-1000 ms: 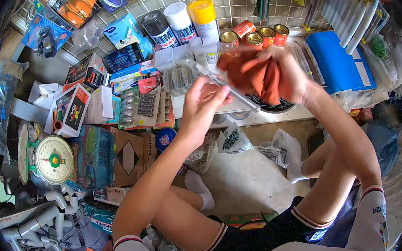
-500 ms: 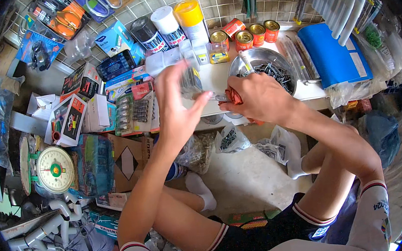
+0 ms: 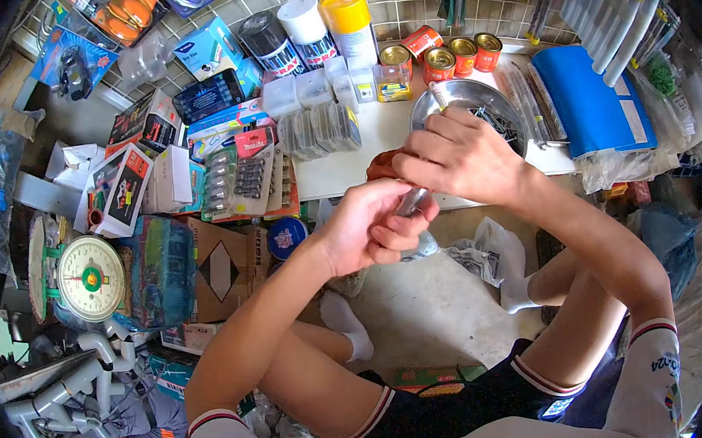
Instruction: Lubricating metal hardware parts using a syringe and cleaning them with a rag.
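The left hand [image 3: 379, 225] and the right hand [image 3: 465, 157] are staying close together at the front left of the bowl [image 3: 482, 91]. The left hand is curling its fingers around a shiny stick [image 3: 413, 202], just in front of the bowl. The right hand is closing over a red-brown cloth [image 3: 383, 165], which is peeking out to the left of the bowl. A pale stick end [image 3: 439, 95] is poking up past the right hand, over the bowl's left side. I cannot tell if both ends are belonging to one stick. The bowl is sitting on the white desk [image 3: 387, 135] and holding small metal bits [image 3: 488, 115]. Red cans [image 3: 463, 57] are standing behind the bowl, clear boxes [image 3: 321, 131] are standing to its left, and a blue folder [image 3: 592, 103] is lying to its right.
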The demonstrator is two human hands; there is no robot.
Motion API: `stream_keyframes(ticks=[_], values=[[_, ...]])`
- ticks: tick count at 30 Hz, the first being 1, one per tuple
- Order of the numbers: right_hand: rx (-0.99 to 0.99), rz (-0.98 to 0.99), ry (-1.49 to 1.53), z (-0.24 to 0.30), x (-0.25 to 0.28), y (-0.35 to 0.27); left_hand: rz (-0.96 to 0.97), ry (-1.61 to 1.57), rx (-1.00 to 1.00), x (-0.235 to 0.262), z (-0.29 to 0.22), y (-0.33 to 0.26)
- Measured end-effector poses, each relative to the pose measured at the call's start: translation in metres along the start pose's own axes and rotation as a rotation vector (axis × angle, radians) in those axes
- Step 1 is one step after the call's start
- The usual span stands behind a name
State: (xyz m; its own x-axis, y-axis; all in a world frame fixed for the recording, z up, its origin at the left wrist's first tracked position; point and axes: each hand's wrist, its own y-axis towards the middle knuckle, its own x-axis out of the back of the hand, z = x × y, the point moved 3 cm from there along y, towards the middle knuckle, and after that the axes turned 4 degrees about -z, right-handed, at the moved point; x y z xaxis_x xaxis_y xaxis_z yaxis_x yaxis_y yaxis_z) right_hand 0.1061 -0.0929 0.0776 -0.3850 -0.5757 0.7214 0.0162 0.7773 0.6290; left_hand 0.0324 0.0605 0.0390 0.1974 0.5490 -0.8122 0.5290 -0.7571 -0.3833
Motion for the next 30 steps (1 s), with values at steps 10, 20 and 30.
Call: stream_keyframes(ticks=[10, 20, 30], values=[[-0.858, 0.832, 0.866, 0.004, -0.005, -0.023, -0.521, 2.222, -1.089, 0.002, -0.019, -0.008], [-1.069, 0.582, 1.911, -0.007, 0.015, -0.032, -0.737, 1.851, -1.122, 0.011, -0.027, -0.015], [-0.673, 0.497, 0.718, -0.008, 0.019, -0.037, -0.581, 1.837, -0.897, -0.004, -0.016, -0.009]])
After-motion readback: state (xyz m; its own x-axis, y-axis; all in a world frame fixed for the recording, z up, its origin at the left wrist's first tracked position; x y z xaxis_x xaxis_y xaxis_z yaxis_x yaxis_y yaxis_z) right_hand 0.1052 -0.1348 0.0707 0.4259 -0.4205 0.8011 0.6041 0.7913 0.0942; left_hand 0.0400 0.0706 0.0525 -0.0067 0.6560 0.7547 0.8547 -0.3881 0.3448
